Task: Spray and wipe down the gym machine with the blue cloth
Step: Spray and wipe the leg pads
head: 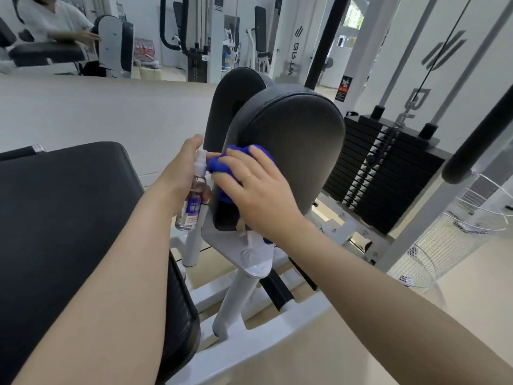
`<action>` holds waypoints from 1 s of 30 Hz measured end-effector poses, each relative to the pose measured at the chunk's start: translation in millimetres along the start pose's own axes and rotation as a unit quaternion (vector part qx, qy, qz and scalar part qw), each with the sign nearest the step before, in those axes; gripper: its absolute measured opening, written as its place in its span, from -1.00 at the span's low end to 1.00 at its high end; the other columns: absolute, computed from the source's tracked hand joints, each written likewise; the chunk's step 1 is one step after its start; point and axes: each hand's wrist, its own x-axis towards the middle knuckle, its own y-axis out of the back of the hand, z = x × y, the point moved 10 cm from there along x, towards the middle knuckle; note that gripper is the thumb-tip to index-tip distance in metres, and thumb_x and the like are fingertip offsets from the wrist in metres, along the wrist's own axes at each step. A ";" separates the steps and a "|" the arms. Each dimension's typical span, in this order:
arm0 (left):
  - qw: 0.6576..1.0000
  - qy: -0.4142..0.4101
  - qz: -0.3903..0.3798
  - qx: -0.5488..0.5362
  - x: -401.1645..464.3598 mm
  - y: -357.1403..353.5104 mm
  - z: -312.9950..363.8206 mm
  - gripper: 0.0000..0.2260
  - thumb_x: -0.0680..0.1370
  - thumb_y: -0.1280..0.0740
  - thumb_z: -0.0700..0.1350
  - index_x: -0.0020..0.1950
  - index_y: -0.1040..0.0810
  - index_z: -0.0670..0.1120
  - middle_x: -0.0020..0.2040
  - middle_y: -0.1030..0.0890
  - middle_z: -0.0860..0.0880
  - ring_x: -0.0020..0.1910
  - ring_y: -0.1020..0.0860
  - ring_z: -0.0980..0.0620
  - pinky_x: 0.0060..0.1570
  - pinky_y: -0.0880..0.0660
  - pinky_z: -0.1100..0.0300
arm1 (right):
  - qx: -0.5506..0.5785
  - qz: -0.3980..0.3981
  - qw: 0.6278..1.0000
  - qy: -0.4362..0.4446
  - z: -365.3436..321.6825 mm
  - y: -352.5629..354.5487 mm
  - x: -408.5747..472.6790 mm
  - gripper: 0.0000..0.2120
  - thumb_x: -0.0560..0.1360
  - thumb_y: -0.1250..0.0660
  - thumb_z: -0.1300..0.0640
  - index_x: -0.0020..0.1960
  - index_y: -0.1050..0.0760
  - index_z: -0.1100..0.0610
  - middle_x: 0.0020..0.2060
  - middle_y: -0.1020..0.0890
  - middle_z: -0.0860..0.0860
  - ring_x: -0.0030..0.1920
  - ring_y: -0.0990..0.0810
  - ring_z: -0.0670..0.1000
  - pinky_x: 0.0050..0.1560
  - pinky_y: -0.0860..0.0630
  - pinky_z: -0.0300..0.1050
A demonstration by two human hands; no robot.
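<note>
A black upright pad (294,140) of the white-framed gym machine stands in the middle of the view. My right hand (255,193) presses a bunched blue cloth (219,165) flat against the pad's lower left face, fingers spread over it. Just left of it, my left hand (180,173) grips a small clear spray bottle (195,195) with a blue label, its white nozzle near the cloth. A second black pad (236,90) stands behind the first.
A black seat cushion (66,223) fills the lower left. The black weight stack (383,168) and white frame posts stand at right, with wire baskets (433,245) on the floor. A mirror (155,37) along the back wall reflects other machines and a person.
</note>
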 end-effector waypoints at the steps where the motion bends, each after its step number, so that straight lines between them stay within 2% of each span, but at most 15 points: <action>1: 1.000 -0.001 -0.002 0.018 3.1 -2.4 -0.9 -0.50 0.56 0.02 0.27 -0.06 -0.58 -0.02 -0.24 -0.57 -0.12 -0.52 -0.45 0.01 -0.40 -0.40 0.21 | -0.005 0.045 0.998 -0.044 24.3 15.5 2.8 -0.77 0.49 -0.18 0.26 0.01 -0.59 0.18 0.09 -0.61 0.16 0.19 -0.53 0.18 0.32 -0.27 0.12; 3: 0.998 0.024 -0.001 0.053 6.5 -8.2 -6.1 -0.52 0.54 0.01 0.31 -0.04 -0.53 -0.01 -0.33 -0.53 -0.15 -0.50 -0.43 -0.01 -0.34 -0.43 0.17 | -0.005 0.105 0.978 -0.180 89.3 43.9 3.1 -0.73 0.42 -0.22 0.32 0.07 -0.58 0.20 0.13 -0.58 0.17 0.19 -0.48 0.19 0.28 -0.35 0.15; 4: 0.997 0.043 0.011 0.063 9.8 -10.7 -7.6 -0.56 0.55 0.00 0.29 -0.09 -0.49 0.00 -0.38 -0.49 -0.15 -0.46 -0.44 -0.01 -0.29 -0.44 0.15 | 0.020 0.105 0.962 -0.251 127.2 50.2 2.3 -0.66 0.38 -0.19 0.33 0.10 -0.56 0.21 0.13 -0.56 0.18 0.16 -0.47 0.19 0.22 -0.39 0.11; 7: 0.996 0.049 0.037 0.071 10.3 -15.8 -9.3 -0.68 0.60 -0.02 0.16 -0.18 -0.43 0.03 -0.40 -0.46 -0.11 -0.47 -0.42 0.02 -0.32 -0.41 0.19 | 0.119 0.067 0.918 -0.371 189.4 55.7 -8.7 -0.63 0.36 -0.15 0.28 0.11 -0.55 0.20 0.02 -0.54 0.15 -0.04 -0.50 0.10 -0.04 -0.38 -0.25; 8: 0.995 0.064 0.045 0.060 11.0 -16.6 -9.8 -0.69 0.60 -0.02 0.13 -0.17 -0.45 0.03 -0.41 -0.46 -0.10 -0.49 -0.41 0.02 -0.33 -0.40 0.18 | 0.147 0.038 0.915 -0.373 197.8 50.5 -5.6 -0.66 0.37 -0.16 0.27 0.08 -0.56 0.19 -0.02 -0.55 0.13 -0.10 -0.50 0.08 -0.12 -0.35 -0.29; 11: 0.990 0.115 0.062 0.051 7.6 -15.4 -5.9 -0.65 0.59 -0.02 0.15 -0.05 -0.51 -0.01 -0.35 -0.50 -0.11 -0.42 -0.44 -0.03 -0.26 -0.41 0.12 | 0.154 -0.033 0.927 -0.340 198.3 44.1 3.5 -0.72 0.35 -0.18 0.25 -0.01 -0.58 0.16 -0.08 -0.56 0.10 -0.22 -0.50 0.09 -0.22 -0.40 -0.14; 14: 0.975 0.197 0.072 0.075 9.9 -19.5 10.6 -0.70 0.58 -0.05 0.18 -0.12 -0.44 0.03 -0.22 -0.50 -0.19 -0.31 -0.47 -0.10 -0.20 -0.43 0.13 | 0.193 -0.122 0.914 -0.334 210.2 26.6 19.7 -0.74 0.37 -0.18 0.22 -0.02 -0.57 0.15 -0.09 -0.56 0.07 -0.24 -0.47 0.02 -0.24 -0.35 -0.17; 17: 0.955 0.264 0.062 0.116 17.4 -24.7 29.5 -0.69 0.58 -0.13 0.15 -0.03 -0.43 -0.08 -0.28 -0.47 -0.15 -0.38 -0.46 -0.08 -0.27 -0.46 0.14 | 0.233 -0.238 0.869 -0.366 223.9 1.9 31.6 -0.74 0.43 -0.16 0.20 0.04 -0.54 0.12 0.00 -0.54 0.04 -0.14 -0.44 -0.02 -0.15 -0.29 -0.20; 20: 0.937 0.315 0.037 0.144 20.1 -35.0 51.5 -0.85 0.60 -0.18 -0.04 0.12 -0.34 -0.06 -0.22 -0.44 -0.13 -0.34 -0.44 -0.06 -0.28 -0.47 0.10 | 0.247 -0.347 0.824 -0.373 233.6 -16.3 38.6 -0.75 0.49 -0.18 0.22 0.13 -0.49 0.08 0.08 -0.50 0.00 -0.10 -0.36 -0.07 -0.12 -0.25 -0.23; 23: 0.918 0.372 0.042 0.129 15.5 -36.0 60.2 -0.67 0.59 -0.10 0.13 0.19 -0.41 -0.07 -0.22 -0.48 -0.15 -0.42 -0.37 0.00 -0.37 -0.43 0.21 | 0.239 -0.423 0.797 -0.359 238.4 -27.7 38.5 -0.73 0.52 -0.15 0.19 0.19 -0.45 0.05 0.06 -0.50 0.02 -0.09 -0.35 -0.05 -0.12 -0.28 -0.21; 25: 0.929 0.354 0.036 0.098 25.3 -39.3 65.8 -0.63 0.58 -0.05 0.19 0.17 -0.45 -0.01 -0.13 -0.60 -0.12 -0.50 -0.33 0.02 -0.39 -0.40 0.23 | 0.243 -0.460 0.782 -0.344 242.0 -38.2 38.6 -0.72 0.51 -0.15 0.19 0.19 -0.44 0.05 0.00 -0.52 0.04 -0.11 -0.39 -0.01 -0.15 -0.30 -0.19; 27: 0.944 0.313 0.043 0.097 38.4 -35.7 72.9 -0.66 0.60 -0.02 0.17 0.12 -0.48 0.04 -0.02 -0.64 -0.15 -0.50 -0.36 0.02 -0.37 -0.41 0.22 | 0.285 -0.454 0.754 -0.379 248.9 -49.7 43.0 -0.74 0.49 -0.17 0.19 0.16 -0.43 0.07 -0.07 -0.55 0.04 -0.11 -0.47 0.04 -0.17 -0.35 -0.16; 28: 0.949 0.295 0.057 0.095 45.0 -31.5 77.6 -0.66 0.61 -0.01 0.16 0.11 -0.48 0.03 -0.05 -0.65 -0.15 -0.49 -0.38 0.02 -0.36 -0.41 0.22 | 0.303 -0.442 0.738 -0.411 253.5 -59.5 46.0 -0.72 0.49 -0.19 0.15 0.19 -0.39 0.08 -0.09 -0.55 0.04 -0.12 -0.49 0.03 -0.17 -0.37 -0.15; 29: 0.952 0.284 0.071 0.085 51.7 -25.1 76.2 -0.65 0.61 -0.01 0.15 0.12 -0.49 0.00 -0.11 -0.65 -0.13 -0.47 -0.39 0.02 -0.35 -0.41 0.21 | 0.307 -0.436 0.721 -0.442 256.7 -74.2 46.3 -0.62 0.50 -0.24 0.07 0.29 -0.32 0.09 -0.09 -0.53 0.01 -0.12 -0.50 0.02 -0.15 -0.41 -0.14; 30: 0.956 0.272 0.082 0.073 56.6 -22.3 77.4 -0.63 0.62 -0.01 0.14 0.10 -0.49 -0.04 -0.18 -0.64 -0.13 -0.45 -0.41 0.00 -0.33 -0.42 0.19 | 0.295 -0.435 0.711 -0.467 261.5 -85.1 46.3 -0.42 0.48 -0.30 -0.05 0.41 -0.19 0.09 -0.06 -0.49 -0.01 -0.09 -0.50 0.01 -0.12 -0.45 -0.11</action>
